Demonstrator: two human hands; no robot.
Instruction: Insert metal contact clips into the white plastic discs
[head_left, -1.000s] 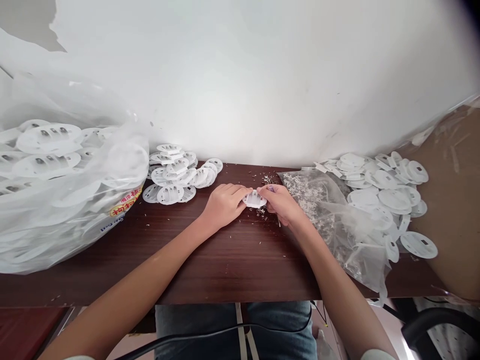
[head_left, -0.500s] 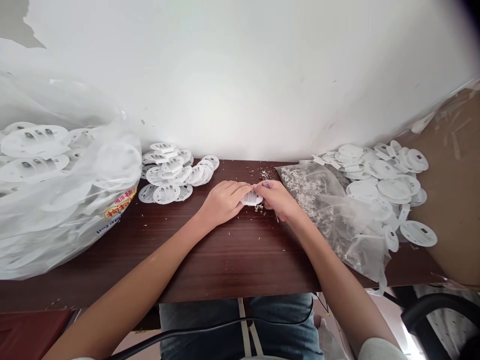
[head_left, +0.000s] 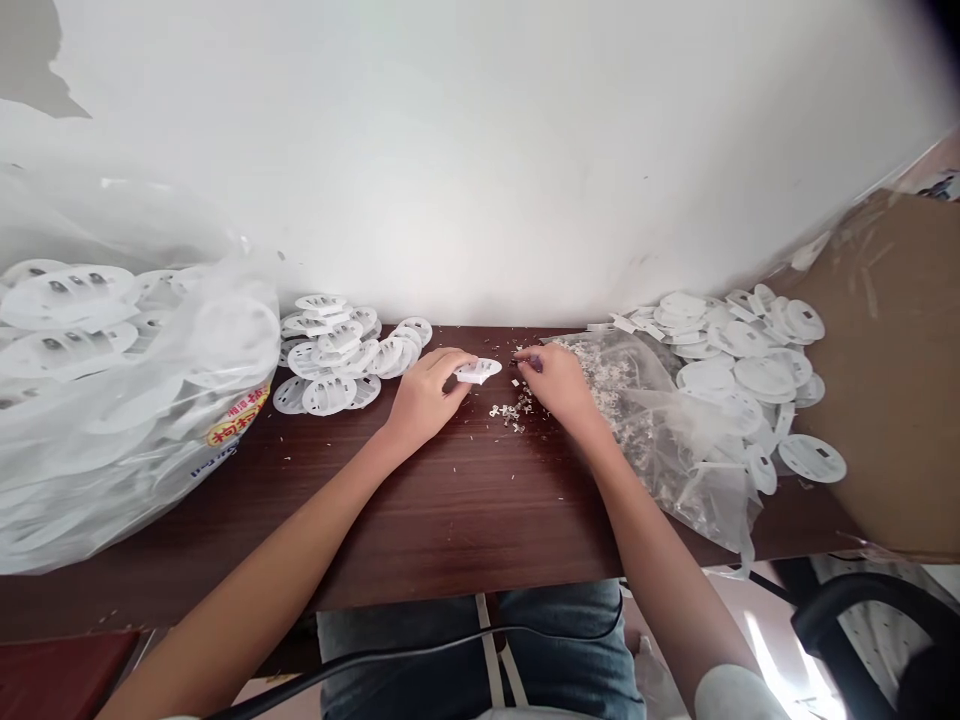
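Observation:
Between thumb and fingers, my left hand (head_left: pixel 429 395) grips a white plastic disc (head_left: pixel 480 371) by its left side, tilted just above the table. Apart from the disc, my right hand (head_left: pixel 555 378) is closed in a pinch to its right; a small dark bit shows at the fingertips, too small to name. Below the hands, a little heap of small metal clips (head_left: pixel 513 412) lies on the dark wooden table (head_left: pixel 465 540). A clear bag of small metal parts (head_left: pixel 622 375) lies right beside my right hand.
Slotted white discs (head_left: pixel 330 393) are piled left of my hands. A large clear bag (head_left: pixel 135 430) of discs fills the far left. More white discs (head_left: pixel 765 375) lie heaped at the right, by a cardboard box (head_left: pixel 900 380). A white wall (head_left: pixel 480 160) closes off the back.
My hands have moved apart. The left hand keeps the disc, now tilted and shifted slightly left and up; the right hand has let go of it, uncovering the clips below.

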